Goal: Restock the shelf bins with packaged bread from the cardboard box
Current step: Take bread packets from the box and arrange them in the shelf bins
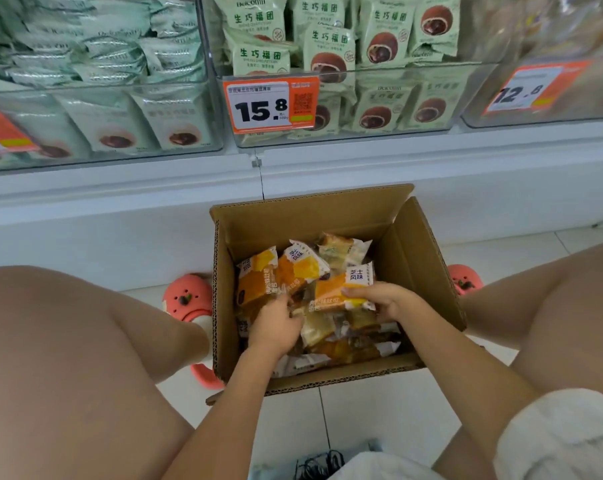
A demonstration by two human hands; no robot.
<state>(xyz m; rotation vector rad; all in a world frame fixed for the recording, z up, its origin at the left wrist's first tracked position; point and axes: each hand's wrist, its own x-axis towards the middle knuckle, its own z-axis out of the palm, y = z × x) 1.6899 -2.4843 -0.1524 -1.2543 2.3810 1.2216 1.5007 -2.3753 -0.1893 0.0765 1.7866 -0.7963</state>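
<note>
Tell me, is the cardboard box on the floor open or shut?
Open. The cardboard box has its flaps folded up and out, and orange bread packets show inside, with both hands reaching in.

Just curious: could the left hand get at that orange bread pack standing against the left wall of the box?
Probably yes. The left hand is already inside the cardboard box, just below the orange pack, with nothing between them.

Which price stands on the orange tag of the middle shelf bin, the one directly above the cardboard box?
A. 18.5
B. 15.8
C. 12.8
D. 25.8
B: the orange price tag on the front of the middle shelf bin, which holds green packets, reads 15.8; the 12.8 tag hangs on the bin to the right.
</note>
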